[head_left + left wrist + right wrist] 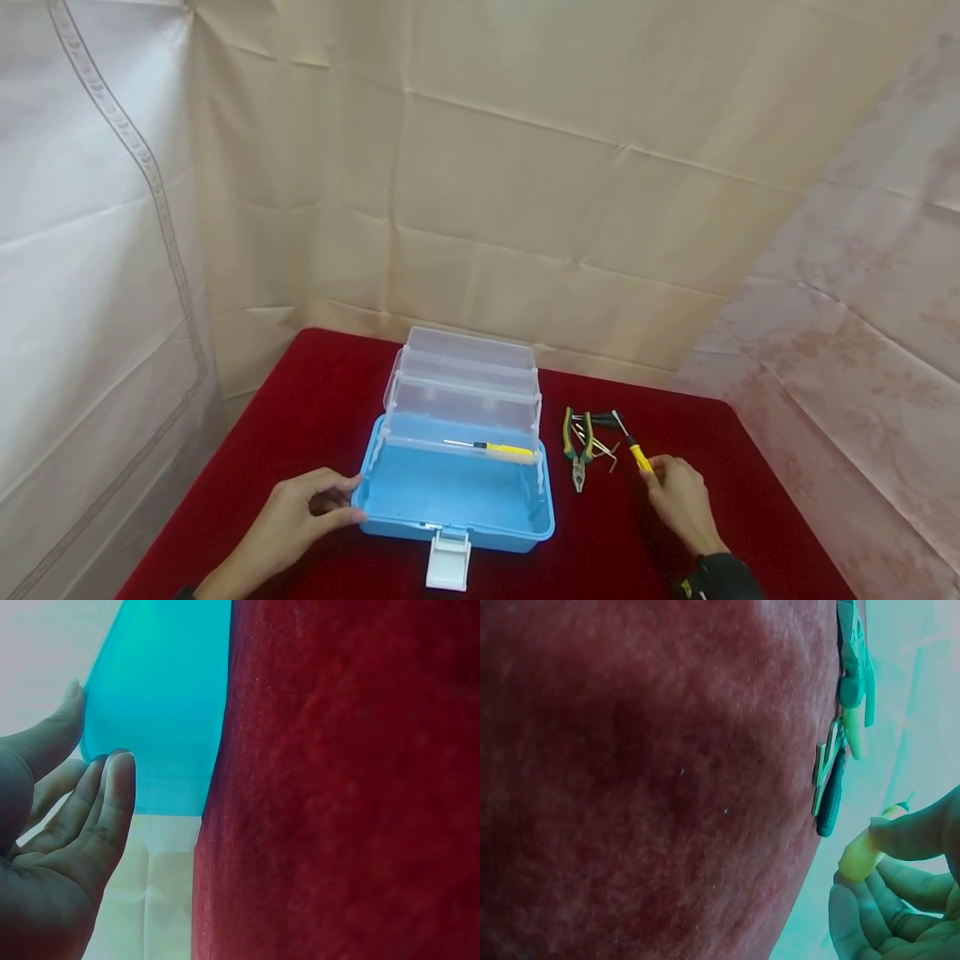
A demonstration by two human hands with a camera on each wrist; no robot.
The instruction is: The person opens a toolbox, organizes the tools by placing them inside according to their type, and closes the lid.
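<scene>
A blue toolbox (450,531) stands with its lid raised and clear trays (468,404) folded up behind the main compartment. My left hand (296,518) grips its front left corner, thumb at the front and fingers along the left side. The left wrist view shows the fingertips (120,769) against the blue wall. In my right hand (678,497) is a screwdriver (640,457) with a yellow handle, pinched between thumb and fingers, its metal shaft pointing away from me. Another yellow-handled screwdriver (510,450) lies across the lowest tray.
Right of the toolbox, green-and-yellow pliers (579,467) lie on the red cloth (622,542) beside several hex keys (600,446) and a dark-handled tool (602,420). A white latch (448,562) hangs down at the toolbox's front. Beige fabric (525,183) hangs behind the table.
</scene>
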